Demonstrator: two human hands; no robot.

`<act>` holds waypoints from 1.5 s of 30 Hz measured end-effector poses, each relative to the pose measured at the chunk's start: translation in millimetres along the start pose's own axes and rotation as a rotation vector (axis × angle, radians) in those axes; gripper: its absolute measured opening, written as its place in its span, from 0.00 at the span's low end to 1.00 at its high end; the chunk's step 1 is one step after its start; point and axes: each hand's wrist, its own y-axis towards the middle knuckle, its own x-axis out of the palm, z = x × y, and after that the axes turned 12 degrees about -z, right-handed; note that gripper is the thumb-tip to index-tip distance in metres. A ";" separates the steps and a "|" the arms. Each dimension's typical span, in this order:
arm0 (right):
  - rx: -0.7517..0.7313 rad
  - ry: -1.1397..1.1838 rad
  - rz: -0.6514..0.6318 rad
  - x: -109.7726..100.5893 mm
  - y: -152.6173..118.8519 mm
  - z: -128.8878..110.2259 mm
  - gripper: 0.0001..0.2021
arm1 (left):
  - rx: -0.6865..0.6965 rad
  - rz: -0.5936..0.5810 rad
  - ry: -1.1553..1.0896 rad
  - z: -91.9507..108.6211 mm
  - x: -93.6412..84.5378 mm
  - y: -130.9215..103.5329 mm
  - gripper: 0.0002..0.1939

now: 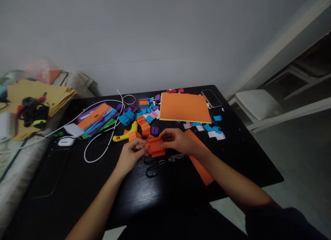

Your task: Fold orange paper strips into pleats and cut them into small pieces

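Between my two hands is a small piece of folded orange paper [155, 147]. My left hand [133, 153] pinches its left edge with thumb and fingertips. On the other side, my right hand [176, 140] is closed on the upper right edge. Just below the paper lie scissors with black handles [152, 167], partly hidden. A yellow glue gun [126, 132] rests beyond my left hand, beside folded orange pieces [144, 125]. Under my right forearm, a long orange paper strip [200, 164] lies on the black table [139, 195].
An orange sheet stack [184, 107] lies at the back, with blue and white paper bits [216, 132] around it. A white cable [89, 160] loops near coloured strips [98, 117]. A phone [211, 98] sits back right; a white earbud case [66, 141] lies left.
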 end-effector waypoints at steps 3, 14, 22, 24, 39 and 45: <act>0.020 0.101 -0.048 -2.3 -0.6 0.0 0.15 | -0.003 -0.020 -0.053 -0.3 1.4 0.0 0.16; 0.110 0.392 -0.246 0.8 -4.0 7.1 0.21 | -0.025 -0.165 -0.337 -8.2 15.4 -2.0 0.28; 0.155 0.570 -0.307 13.9 -1.6 27.4 0.27 | -0.077 -0.300 -0.441 -10.5 21.6 -10.2 0.26; 0.157 0.579 -0.281 14.6 -1.7 30.0 0.26 | -0.073 -0.309 -0.446 -9.6 18.2 -10.1 0.26; 0.185 0.320 -0.064 6.3 -18.6 19.7 0.12 | -0.030 -0.227 -0.199 -10.6 22.6 -3.4 0.20; 0.200 0.254 0.000 -9.3 -18.0 30.7 0.15 | -0.013 -0.172 -0.102 -12.0 27.1 -1.6 0.19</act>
